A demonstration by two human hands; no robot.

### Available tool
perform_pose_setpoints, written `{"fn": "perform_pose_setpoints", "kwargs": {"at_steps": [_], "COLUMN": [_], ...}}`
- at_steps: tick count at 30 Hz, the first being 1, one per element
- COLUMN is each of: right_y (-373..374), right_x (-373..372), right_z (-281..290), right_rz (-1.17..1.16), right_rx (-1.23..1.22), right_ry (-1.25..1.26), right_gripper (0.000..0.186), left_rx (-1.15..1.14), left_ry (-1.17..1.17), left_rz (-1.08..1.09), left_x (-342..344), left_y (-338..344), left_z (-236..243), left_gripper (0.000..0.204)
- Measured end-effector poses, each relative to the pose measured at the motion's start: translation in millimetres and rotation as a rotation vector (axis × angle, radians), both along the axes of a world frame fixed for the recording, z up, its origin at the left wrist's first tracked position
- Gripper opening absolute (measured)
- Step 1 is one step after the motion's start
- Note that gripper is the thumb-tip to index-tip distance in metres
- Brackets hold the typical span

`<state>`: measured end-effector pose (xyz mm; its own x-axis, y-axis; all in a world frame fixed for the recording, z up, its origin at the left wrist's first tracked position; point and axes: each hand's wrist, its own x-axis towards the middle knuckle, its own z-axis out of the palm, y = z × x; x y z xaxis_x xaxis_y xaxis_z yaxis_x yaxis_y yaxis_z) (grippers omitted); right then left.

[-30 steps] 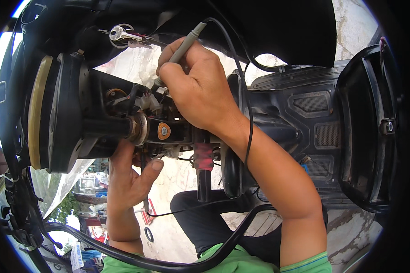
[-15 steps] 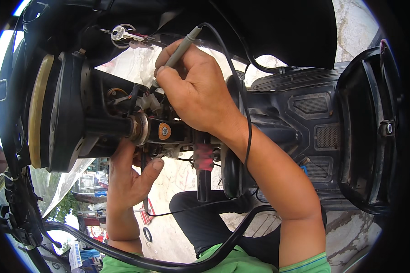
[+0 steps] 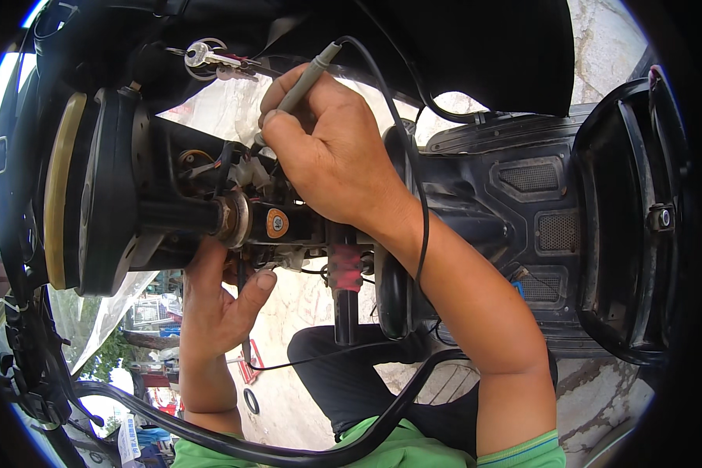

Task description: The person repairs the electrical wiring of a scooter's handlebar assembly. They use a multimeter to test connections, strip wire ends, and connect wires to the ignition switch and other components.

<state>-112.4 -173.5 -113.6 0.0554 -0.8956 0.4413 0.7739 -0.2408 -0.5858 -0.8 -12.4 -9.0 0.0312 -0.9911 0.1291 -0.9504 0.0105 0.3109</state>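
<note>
My right hand [image 3: 335, 156] grips a grey test probe [image 3: 308, 76] with a black cable, its lower end among wires and white connectors [image 3: 253, 173] on the scooter's exposed steering column. My left hand [image 3: 222, 300] is below the metal column nut [image 3: 234, 218], fingers curled around a second, dark probe [image 3: 241, 273] beside more connectors [image 3: 288, 257]; its tip is hidden. A pink grip-like sleeve [image 3: 343, 267] sits on a black tube right of that hand. A bunch of keys [image 3: 203, 56] hangs above.
The black footboard [image 3: 507, 226] and a curved seat edge [image 3: 632, 218] are at right, a round black housing with yellowed rim [image 3: 62, 187] at left. A black bar [image 3: 304, 456] crosses my lap. Pavement [image 3: 273, 398] shows below, with a black ring [image 3: 250, 401].
My right hand and its probe have shifted slightly up and left. The whole view has drifted a little to the left; my left hand keeps its hold.
</note>
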Motion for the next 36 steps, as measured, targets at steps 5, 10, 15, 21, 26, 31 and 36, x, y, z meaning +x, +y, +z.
{"fn": "perform_pose_setpoints", "kwargs": {"at_steps": [5, 10, 15, 21, 26, 31, 36], "right_y": [-1.5, -5.0, -8.9, -6.0, -18.8, -20.5, -27.8], "right_x": [2.7, 2.4, 13.7, 31.6, 48.6, 57.0, 76.6], "right_z": [0.2, -1.9, -4.3, 3.8, 6.7, 9.7, 15.5], "right_rz": [0.019, -0.001, -0.135, -0.22, -0.286, -0.298, -0.329], "right_rx": [-0.01, -0.04, -0.057, -0.089, -0.132, -0.097, -0.079], "right_ry": [0.021, 0.017, 0.012, 0.005, 0.152, 0.098, 0.038], "right_gripper": [0.012, 0.013, 0.019, 0.02, 0.019, 0.037, 0.042], "left_rx": [0.004, 0.038, 0.0, 0.036, -0.001, 0.003, 0.02], "left_ry": [0.001, 0.018, 0.021, -0.035, -0.069, -0.054, -0.042], "left_rz": [0.006, 0.029, 0.097, 0.107, 0.151, 0.15, 0.122], "left_x": [2.2, -1.4, 23.0, 18.1, 27.6, 33.3, 36.8], "left_y": [-1.8, -2.0, 11.1, 18.9, 10.5, 9.8, 9.9], "left_z": [1.1, 2.9, -4.1, 6.1, 1.0, 4.9, 4.5], "left_gripper": [0.061, 0.062, 0.062, 0.05, 0.054, 0.055, 0.053]}}
